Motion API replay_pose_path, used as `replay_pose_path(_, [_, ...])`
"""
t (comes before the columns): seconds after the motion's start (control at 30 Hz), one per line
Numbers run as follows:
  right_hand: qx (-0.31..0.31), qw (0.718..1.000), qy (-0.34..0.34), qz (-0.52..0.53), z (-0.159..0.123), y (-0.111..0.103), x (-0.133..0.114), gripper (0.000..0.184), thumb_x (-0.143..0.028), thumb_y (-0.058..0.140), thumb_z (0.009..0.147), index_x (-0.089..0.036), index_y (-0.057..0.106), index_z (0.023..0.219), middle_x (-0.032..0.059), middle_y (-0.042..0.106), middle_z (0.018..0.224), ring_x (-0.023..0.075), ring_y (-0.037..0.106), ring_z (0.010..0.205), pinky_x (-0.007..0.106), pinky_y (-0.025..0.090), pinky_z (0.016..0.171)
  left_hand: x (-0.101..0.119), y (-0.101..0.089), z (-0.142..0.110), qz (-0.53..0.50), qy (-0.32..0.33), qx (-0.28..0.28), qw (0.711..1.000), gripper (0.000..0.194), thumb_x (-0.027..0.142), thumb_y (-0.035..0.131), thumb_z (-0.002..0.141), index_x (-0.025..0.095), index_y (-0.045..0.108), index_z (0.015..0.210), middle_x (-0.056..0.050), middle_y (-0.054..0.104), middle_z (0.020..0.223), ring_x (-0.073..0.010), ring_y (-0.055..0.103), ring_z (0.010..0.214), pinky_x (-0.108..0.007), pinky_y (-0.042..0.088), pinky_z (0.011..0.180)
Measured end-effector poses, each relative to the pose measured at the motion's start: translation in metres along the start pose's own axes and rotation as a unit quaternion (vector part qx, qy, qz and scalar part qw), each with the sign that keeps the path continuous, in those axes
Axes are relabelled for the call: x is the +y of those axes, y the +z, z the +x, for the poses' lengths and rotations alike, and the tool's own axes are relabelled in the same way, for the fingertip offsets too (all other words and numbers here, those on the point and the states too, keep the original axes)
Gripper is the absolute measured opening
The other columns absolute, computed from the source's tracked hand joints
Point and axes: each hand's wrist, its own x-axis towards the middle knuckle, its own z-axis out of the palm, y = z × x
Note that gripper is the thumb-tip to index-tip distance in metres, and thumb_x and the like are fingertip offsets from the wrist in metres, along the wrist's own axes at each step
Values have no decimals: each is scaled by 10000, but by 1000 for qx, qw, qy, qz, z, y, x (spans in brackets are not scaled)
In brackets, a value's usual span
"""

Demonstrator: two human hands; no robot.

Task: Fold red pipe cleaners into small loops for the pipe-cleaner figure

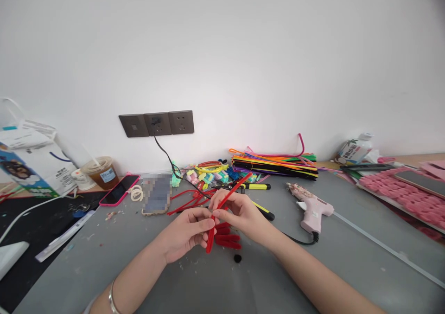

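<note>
A red pipe cleaner [236,186] runs at a slant between my two hands above the grey mat. Its lower end looks doubled over and hangs below my left hand [192,230], whose thumb and fingers pinch it. My right hand [233,212] grips it just above, close against the left fingertips, with the free end pointing up and to the right. Several folded red pipe cleaner pieces [228,242] lie on the mat under my hands, partly hidden by them. A small black pom-pom [238,258] sits just in front of those pieces.
A pink glue gun [311,207] with a long glue stick lies to the right. Behind my hands are a bundle of colored pipe cleaners [274,165] and yellow-black pliers [262,208]. Phones [120,189] and an iced drink cup [101,172] are at left.
</note>
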Motion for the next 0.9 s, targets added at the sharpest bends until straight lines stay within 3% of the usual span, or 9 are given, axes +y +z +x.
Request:
replay_pose_path(0.33, [18, 993, -54, -102, -4, 0, 3, 73, -201, 651, 915, -189, 655, 842, 40, 666, 887, 181, 623, 856, 312, 484, 794, 3, 2, -1, 1, 5, 0, 1000, 349, 354, 911, 648, 132, 650, 714, 39, 613, 563, -40, 543, 451, -143, 509, 494])
replay_pose_path(0.6, [42, 975, -121, -180, -7, 5, 0, 94, -162, 616, 926, -193, 644, 841, 49, 679, 871, 174, 646, 816, 292, 513, 752, 5, 3, -1, -26, 22, -5, 999, 399, 365, 911, 648, 146, 578, 661, 38, 609, 524, -44, 544, 448, -132, 498, 467])
replay_pose_path(0.77, [70, 957, -183, -214, -10, 8, -1, 90, -135, 603, 928, -205, 660, 930, 79, 737, 995, 183, 703, 902, 292, 543, 812, 4, 3, 0, -54, 51, 24, 997, 439, 390, 917, 631, 154, 548, 658, 60, 600, 499, -40, 567, 419, -107, 475, 444])
replay_pose_path(0.9, [67, 949, -189, -245, -13, 11, 0, 109, -133, 588, 937, -219, 632, 886, 98, 731, 1073, 203, 700, 958, 325, 547, 853, 4, 5, 0, -72, 72, 49, 994, 441, 391, 931, 599, 149, 570, 672, 66, 607, 508, -36, 579, 427, -94, 487, 460])
